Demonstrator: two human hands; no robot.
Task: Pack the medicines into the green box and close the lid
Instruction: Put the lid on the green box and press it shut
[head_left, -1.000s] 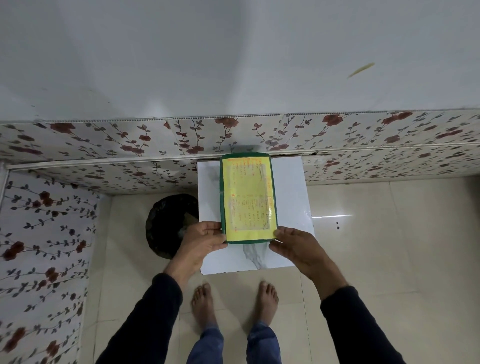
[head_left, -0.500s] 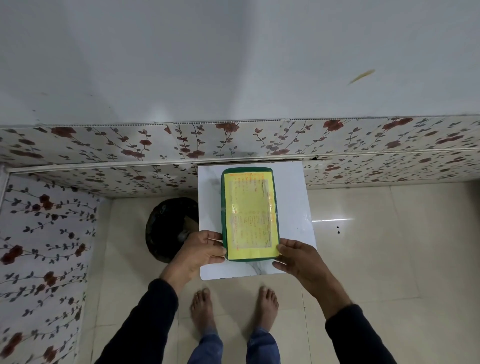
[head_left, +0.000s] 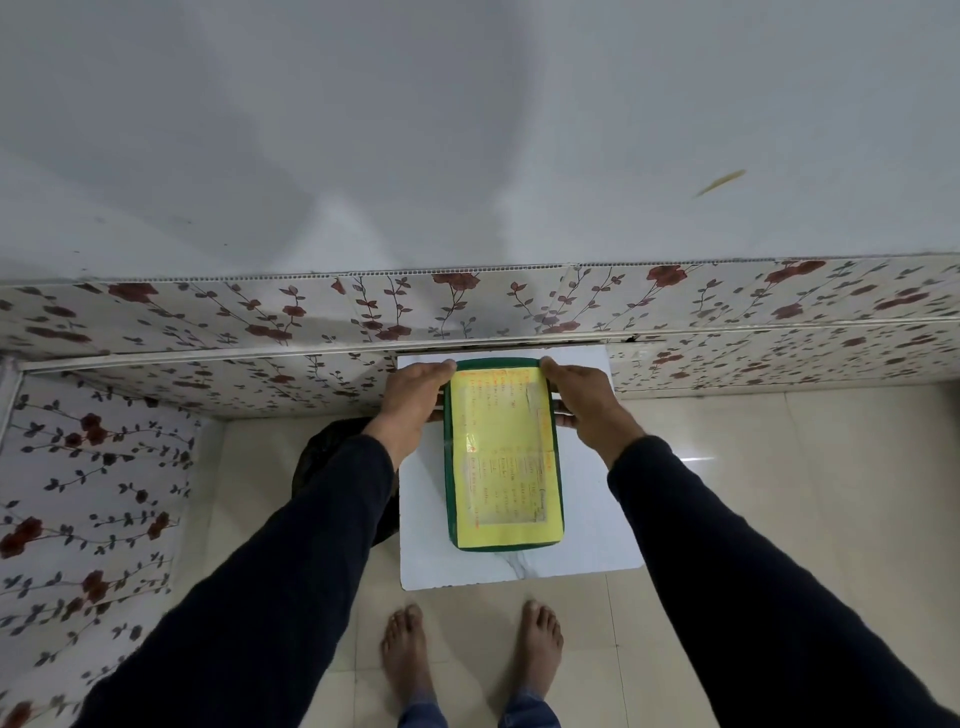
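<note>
The green box (head_left: 503, 457) lies flat on a small white marble-look table (head_left: 597, 509), its lid down and a yellow handwritten label covering the top. My left hand (head_left: 415, 395) grips the box's far left edge and my right hand (head_left: 576, 395) grips its far right edge, fingers curled over the far corners. No medicines show outside the box; its inside is hidden by the lid.
The table stands against a floral-papered wall ledge (head_left: 467, 306). A dark round object (head_left: 322, 457) sits on the tiled floor left of the table, partly behind my left sleeve. My bare feet (head_left: 467, 660) stand just in front of the table.
Both hands have slid from the box's near corners to its far end. The box now lies flat on the table, nearer to me than before.
</note>
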